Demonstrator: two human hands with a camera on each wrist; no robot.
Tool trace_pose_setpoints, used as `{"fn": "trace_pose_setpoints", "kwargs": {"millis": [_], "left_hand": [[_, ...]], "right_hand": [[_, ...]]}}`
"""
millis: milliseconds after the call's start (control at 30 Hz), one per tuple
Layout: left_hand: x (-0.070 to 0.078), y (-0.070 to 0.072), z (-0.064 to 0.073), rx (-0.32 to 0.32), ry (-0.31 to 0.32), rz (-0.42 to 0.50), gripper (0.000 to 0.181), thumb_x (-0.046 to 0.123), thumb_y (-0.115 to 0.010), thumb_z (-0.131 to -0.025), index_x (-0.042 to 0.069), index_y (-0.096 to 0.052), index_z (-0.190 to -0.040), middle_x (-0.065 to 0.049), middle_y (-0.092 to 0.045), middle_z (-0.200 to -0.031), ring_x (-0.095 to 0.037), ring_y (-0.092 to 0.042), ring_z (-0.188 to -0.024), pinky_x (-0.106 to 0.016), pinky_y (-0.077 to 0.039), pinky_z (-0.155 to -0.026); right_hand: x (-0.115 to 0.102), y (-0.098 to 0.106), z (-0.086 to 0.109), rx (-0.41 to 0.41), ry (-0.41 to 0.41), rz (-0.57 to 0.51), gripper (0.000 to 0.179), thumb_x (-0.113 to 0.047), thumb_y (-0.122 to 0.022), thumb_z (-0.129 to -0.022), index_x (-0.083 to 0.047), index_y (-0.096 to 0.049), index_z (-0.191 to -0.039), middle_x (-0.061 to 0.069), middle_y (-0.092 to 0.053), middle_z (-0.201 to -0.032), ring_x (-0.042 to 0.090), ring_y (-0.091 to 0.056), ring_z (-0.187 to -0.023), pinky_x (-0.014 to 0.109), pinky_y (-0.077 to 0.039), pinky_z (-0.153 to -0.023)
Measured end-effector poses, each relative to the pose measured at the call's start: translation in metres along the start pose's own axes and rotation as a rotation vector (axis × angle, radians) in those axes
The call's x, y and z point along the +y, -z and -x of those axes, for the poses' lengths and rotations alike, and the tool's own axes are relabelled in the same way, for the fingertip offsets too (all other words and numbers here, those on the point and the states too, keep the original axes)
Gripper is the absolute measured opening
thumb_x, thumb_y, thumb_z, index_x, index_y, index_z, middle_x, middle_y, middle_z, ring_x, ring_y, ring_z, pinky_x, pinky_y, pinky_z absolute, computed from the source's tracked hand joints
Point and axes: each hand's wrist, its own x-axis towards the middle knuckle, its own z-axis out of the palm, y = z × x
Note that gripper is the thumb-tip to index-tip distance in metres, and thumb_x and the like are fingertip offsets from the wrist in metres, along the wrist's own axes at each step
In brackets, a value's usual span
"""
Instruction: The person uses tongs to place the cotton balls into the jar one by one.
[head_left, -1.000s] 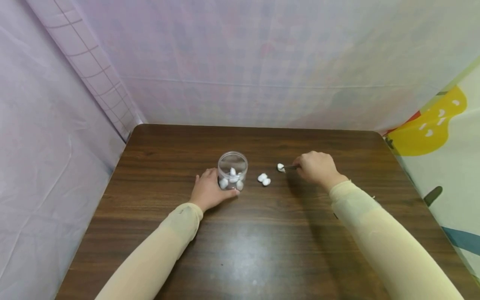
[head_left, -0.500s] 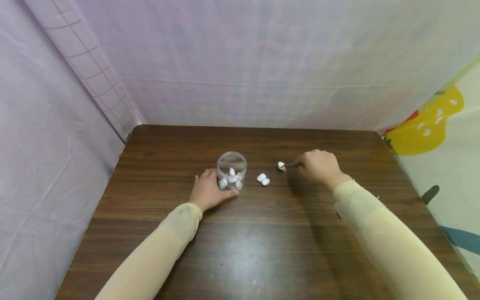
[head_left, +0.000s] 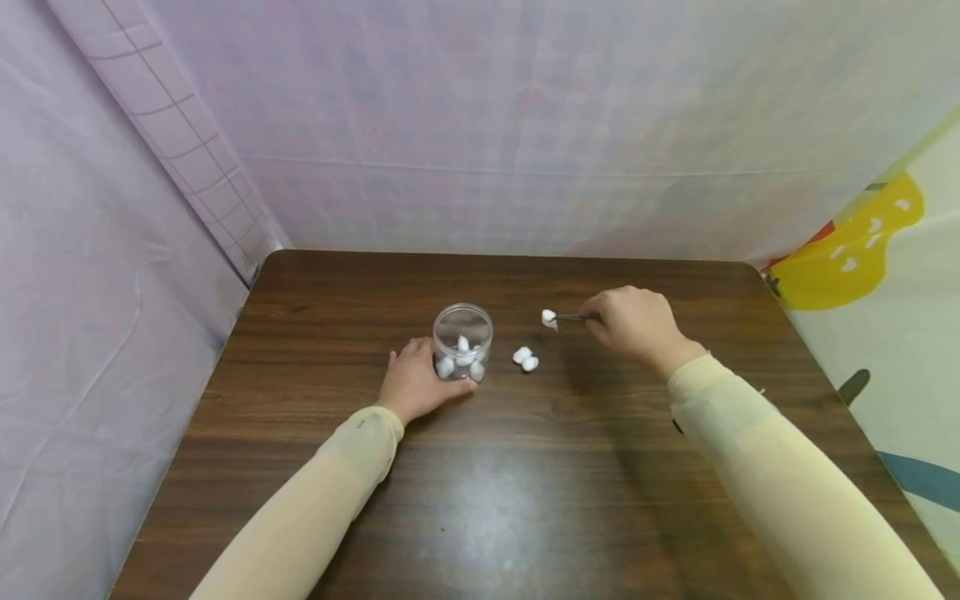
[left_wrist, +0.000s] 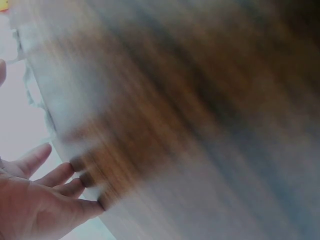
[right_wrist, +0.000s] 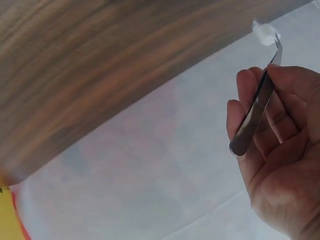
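Observation:
A clear round jar [head_left: 463, 322] stands upright on the table, with several white cotton balls [head_left: 464, 357] inside. My left hand [head_left: 418, 382] holds the jar from its left, thumb along the near side and fingers behind. In my right hand [head_left: 634, 323] I pinch metal tweezers [right_wrist: 254, 114], whose bent tips grip one cotton ball [right_wrist: 265, 33] with a loose wisp hanging from it. That ball is raised, up and to the right of the jar in the head view. Two more cotton balls [head_left: 526, 358] lie together just right of the jar.
The brown wood-grain table [head_left: 480, 475] ends at a back edge against a pale hanging cloth [head_left: 510, 125]. More cloth hangs at the left, and a printed sheet with a yellow shape [head_left: 840, 267] hangs at the right.
My right hand has lifted the cotton ball with the tweezers and moved it left and away from me. My left hand and the jar have stayed in place.

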Motion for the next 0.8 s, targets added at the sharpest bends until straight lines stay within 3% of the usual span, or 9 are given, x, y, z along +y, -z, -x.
{"fn": "trace_pose_setpoints", "kwargs": {"millis": [200,433,800], "left_hand": [[0.000,0.000,0.000,-0.002,0.000,-0.005,0.102,0.069,-0.077,-0.072,0.007,-0.045,-0.147,-0.014,-0.050,-0.142,-0.030,-0.041,-0.136,-0.060,-0.015,-0.116],[-0.002,0.000,0.000,0.002,-0.002,-0.006,0.104,0.069,-0.077,-0.072,0.007,-0.043,-0.147,-0.014,-0.050,-0.142,-0.029,-0.041,-0.136,-0.061,-0.015,-0.116],[-0.002,-0.001,-0.001,-0.001,0.005,-0.011,0.102,0.069,-0.077,-0.072,0.007,-0.044,-0.147,-0.013,-0.051,-0.142,-0.029,-0.041,-0.135,-0.060,-0.015,-0.116]], "right_hand": [[-0.017,0.013,-0.006,0.054,0.033,0.006,0.018,-0.018,-0.069,-0.090,-0.020,-0.079,-0.105,0.000,-0.074,-0.099,0.019,-0.064,-0.069,0.041,-0.049,-0.047],[-0.041,0.030,-0.014,0.135,0.106,0.015,0.019,-0.020,-0.070,-0.090,-0.021,-0.078,-0.107,-0.001,-0.073,-0.107,0.021,-0.069,-0.077,0.040,-0.050,-0.047],[-0.077,0.044,-0.024,0.177,0.192,-0.030,0.019,-0.020,-0.071,-0.091,-0.020,-0.078,-0.108,-0.002,-0.073,-0.107,0.017,-0.067,-0.071,0.038,-0.048,-0.045]]}}
